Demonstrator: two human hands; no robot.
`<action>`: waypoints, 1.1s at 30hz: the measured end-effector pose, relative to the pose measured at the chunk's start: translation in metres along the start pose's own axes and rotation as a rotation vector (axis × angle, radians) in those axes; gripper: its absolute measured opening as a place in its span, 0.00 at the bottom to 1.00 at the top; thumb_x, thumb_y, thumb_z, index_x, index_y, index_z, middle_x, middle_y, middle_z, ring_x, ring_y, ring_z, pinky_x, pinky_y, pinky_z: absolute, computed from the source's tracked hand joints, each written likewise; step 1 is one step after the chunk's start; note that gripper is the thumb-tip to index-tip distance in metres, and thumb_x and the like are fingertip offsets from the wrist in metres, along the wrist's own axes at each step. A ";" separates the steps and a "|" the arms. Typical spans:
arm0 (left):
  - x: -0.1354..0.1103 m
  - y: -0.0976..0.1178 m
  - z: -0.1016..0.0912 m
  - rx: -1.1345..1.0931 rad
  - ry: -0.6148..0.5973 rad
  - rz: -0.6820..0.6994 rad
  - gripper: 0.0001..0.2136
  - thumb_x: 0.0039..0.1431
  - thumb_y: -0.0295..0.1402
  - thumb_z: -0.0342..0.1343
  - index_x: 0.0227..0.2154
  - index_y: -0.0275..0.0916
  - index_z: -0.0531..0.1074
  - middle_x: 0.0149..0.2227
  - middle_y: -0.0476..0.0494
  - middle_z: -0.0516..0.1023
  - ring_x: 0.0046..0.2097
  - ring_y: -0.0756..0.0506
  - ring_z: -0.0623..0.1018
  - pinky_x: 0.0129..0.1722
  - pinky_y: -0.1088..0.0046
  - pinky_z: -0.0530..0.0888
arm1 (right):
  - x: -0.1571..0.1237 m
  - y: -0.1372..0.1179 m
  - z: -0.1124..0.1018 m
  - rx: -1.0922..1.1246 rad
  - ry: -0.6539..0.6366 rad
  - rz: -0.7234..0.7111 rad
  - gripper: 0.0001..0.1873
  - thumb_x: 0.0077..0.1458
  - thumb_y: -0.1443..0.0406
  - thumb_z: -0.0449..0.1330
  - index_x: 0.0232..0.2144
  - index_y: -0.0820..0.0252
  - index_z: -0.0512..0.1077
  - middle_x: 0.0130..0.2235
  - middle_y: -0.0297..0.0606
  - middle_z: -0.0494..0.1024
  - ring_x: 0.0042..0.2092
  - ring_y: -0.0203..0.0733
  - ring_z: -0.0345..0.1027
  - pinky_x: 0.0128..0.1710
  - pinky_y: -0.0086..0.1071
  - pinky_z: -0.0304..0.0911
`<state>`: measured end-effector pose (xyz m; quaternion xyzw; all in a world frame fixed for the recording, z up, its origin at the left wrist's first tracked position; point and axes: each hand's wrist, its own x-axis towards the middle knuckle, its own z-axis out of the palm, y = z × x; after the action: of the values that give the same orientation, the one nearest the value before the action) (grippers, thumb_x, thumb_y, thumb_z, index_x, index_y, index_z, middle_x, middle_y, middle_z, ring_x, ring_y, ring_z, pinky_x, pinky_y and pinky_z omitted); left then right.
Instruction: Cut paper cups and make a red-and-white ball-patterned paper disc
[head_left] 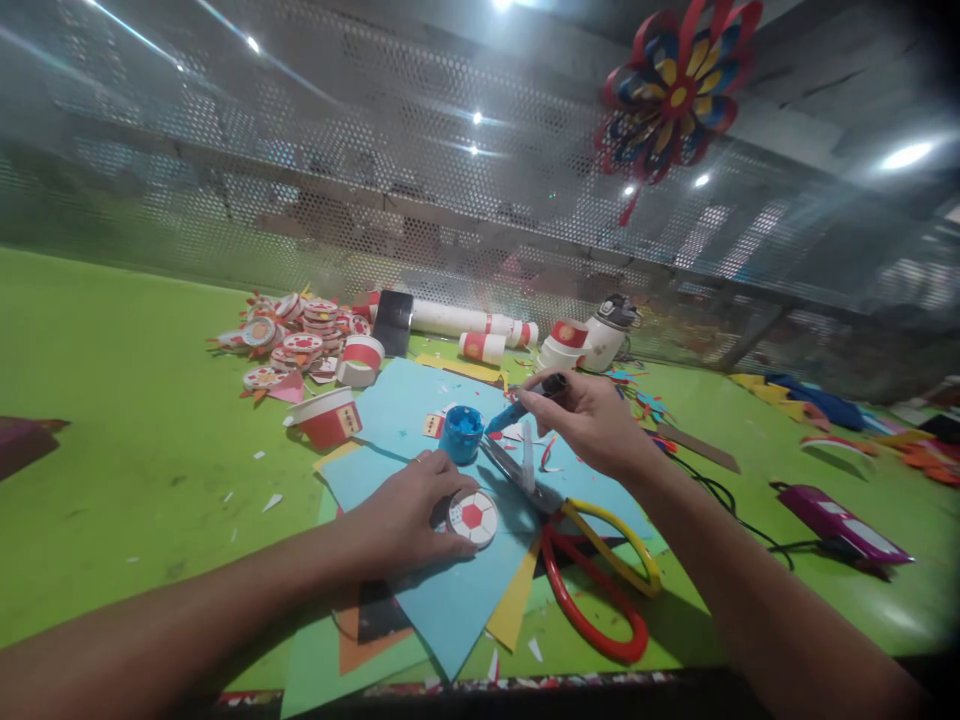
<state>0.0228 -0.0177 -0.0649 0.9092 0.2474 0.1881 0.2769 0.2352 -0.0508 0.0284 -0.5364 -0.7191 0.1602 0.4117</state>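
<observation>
My left hand (420,505) is closed round the edge of a small round paper disc (473,518), white with a red soccer-ball pattern. The disc is low over the blue paper sheets (442,590). In my right hand (592,415) is a thick blue marker (510,414) with a black end, pinched between thumb and fingers. Its lower end points down beside a small blue pot (462,433), just beyond my left hand; I cannot tell if they touch. Scissors (555,505) with red and yellow handles lie between my hands, blades toward the pot.
Decorated discs (300,340) are piled at the back left. Cut paper cups (328,415), a phone (394,322), a white tube (457,318) and a bottle (606,335) stand or lie behind. A purple device (844,522) with a black cable lies right. Paper scraps litter the green table (187,450).
</observation>
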 end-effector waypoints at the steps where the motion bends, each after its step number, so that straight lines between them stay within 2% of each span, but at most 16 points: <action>1: 0.000 0.000 0.000 -0.002 -0.002 -0.001 0.21 0.47 0.42 0.62 0.45 0.42 0.70 0.41 0.43 0.67 0.44 0.42 0.67 0.42 0.64 0.67 | 0.000 -0.001 -0.004 0.002 -0.011 0.000 0.10 0.54 0.61 0.58 0.30 0.64 0.71 0.20 0.30 0.68 0.22 0.32 0.62 0.22 0.27 0.58; 4: 0.000 0.003 -0.002 0.001 -0.005 -0.009 0.22 0.47 0.42 0.62 0.45 0.41 0.71 0.41 0.42 0.67 0.43 0.41 0.67 0.42 0.64 0.67 | 0.000 -0.005 -0.010 0.021 0.040 -0.006 0.09 0.53 0.62 0.58 0.31 0.64 0.71 0.21 0.31 0.69 0.23 0.32 0.64 0.24 0.28 0.60; 7: -0.001 0.007 -0.004 0.007 -0.017 -0.027 0.21 0.48 0.42 0.61 0.46 0.41 0.71 0.40 0.42 0.67 0.44 0.41 0.67 0.43 0.63 0.67 | -0.002 -0.005 -0.006 0.019 0.081 -0.014 0.10 0.53 0.62 0.59 0.34 0.64 0.71 0.22 0.33 0.71 0.24 0.34 0.65 0.24 0.29 0.61; 9: -0.001 0.008 -0.004 0.009 -0.018 -0.032 0.21 0.48 0.42 0.61 0.46 0.42 0.71 0.41 0.42 0.67 0.44 0.41 0.67 0.43 0.63 0.67 | -0.003 -0.003 0.000 -0.003 0.038 -0.036 0.09 0.53 0.63 0.59 0.36 0.64 0.71 0.26 0.35 0.73 0.27 0.35 0.67 0.26 0.30 0.63; 13: -0.001 0.007 -0.003 0.016 -0.011 -0.014 0.21 0.47 0.43 0.61 0.45 0.42 0.71 0.39 0.42 0.68 0.43 0.41 0.67 0.43 0.64 0.67 | -0.005 0.002 0.004 -0.118 -0.126 -0.129 0.08 0.53 0.67 0.58 0.37 0.60 0.72 0.36 0.39 0.77 0.35 0.39 0.69 0.35 0.34 0.65; 15: -0.001 0.005 -0.003 0.021 -0.008 -0.005 0.22 0.47 0.43 0.61 0.45 0.41 0.71 0.39 0.42 0.68 0.43 0.41 0.67 0.43 0.64 0.67 | -0.006 0.004 -0.001 -0.132 -0.182 -0.144 0.08 0.53 0.67 0.58 0.37 0.60 0.73 0.38 0.40 0.77 0.37 0.40 0.69 0.37 0.34 0.66; 18: -0.001 0.004 -0.003 0.029 -0.003 -0.008 0.21 0.48 0.43 0.61 0.45 0.42 0.71 0.39 0.42 0.67 0.42 0.42 0.67 0.43 0.64 0.67 | -0.008 0.004 -0.015 -0.091 -0.196 -0.118 0.09 0.53 0.66 0.58 0.38 0.59 0.73 0.37 0.39 0.77 0.36 0.39 0.69 0.36 0.34 0.66; 21: 0.000 0.004 -0.003 0.029 0.001 -0.008 0.21 0.48 0.44 0.61 0.45 0.42 0.71 0.39 0.42 0.67 0.42 0.42 0.67 0.42 0.65 0.68 | -0.012 0.003 -0.026 -0.017 -0.167 -0.059 0.09 0.51 0.66 0.60 0.37 0.59 0.74 0.34 0.37 0.77 0.34 0.39 0.69 0.32 0.32 0.65; 24: 0.000 0.004 -0.003 0.011 -0.007 -0.013 0.22 0.48 0.44 0.61 0.46 0.43 0.71 0.41 0.42 0.67 0.43 0.42 0.68 0.43 0.65 0.68 | -0.016 0.004 -0.029 0.102 -0.089 -0.004 0.08 0.49 0.65 0.62 0.35 0.60 0.75 0.32 0.37 0.76 0.31 0.38 0.69 0.31 0.32 0.65; 29: 0.000 0.004 -0.003 0.001 -0.023 0.010 0.21 0.49 0.42 0.61 0.46 0.43 0.70 0.41 0.42 0.67 0.44 0.42 0.68 0.44 0.65 0.67 | -0.026 0.009 -0.012 0.469 0.103 0.063 0.04 0.49 0.65 0.62 0.30 0.58 0.73 0.21 0.30 0.69 0.22 0.35 0.65 0.24 0.33 0.64; 31: 0.000 0.003 -0.003 0.008 -0.025 0.024 0.20 0.50 0.42 0.60 0.46 0.43 0.70 0.41 0.43 0.67 0.44 0.42 0.68 0.44 0.66 0.67 | -0.031 0.012 -0.002 0.594 0.140 0.119 0.04 0.49 0.64 0.62 0.28 0.58 0.71 0.20 0.28 0.67 0.20 0.33 0.61 0.20 0.32 0.63; 33: 0.000 0.003 -0.003 0.000 -0.025 0.027 0.20 0.50 0.43 0.60 0.45 0.42 0.70 0.41 0.43 0.67 0.44 0.43 0.68 0.43 0.67 0.67 | -0.038 0.014 0.006 0.620 0.134 0.160 0.05 0.49 0.63 0.62 0.28 0.57 0.71 0.21 0.29 0.68 0.19 0.33 0.60 0.19 0.31 0.62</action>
<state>0.0223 -0.0181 -0.0605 0.9148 0.2316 0.1806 0.2772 0.2430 -0.0785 -0.0008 -0.4498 -0.5630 0.3678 0.5877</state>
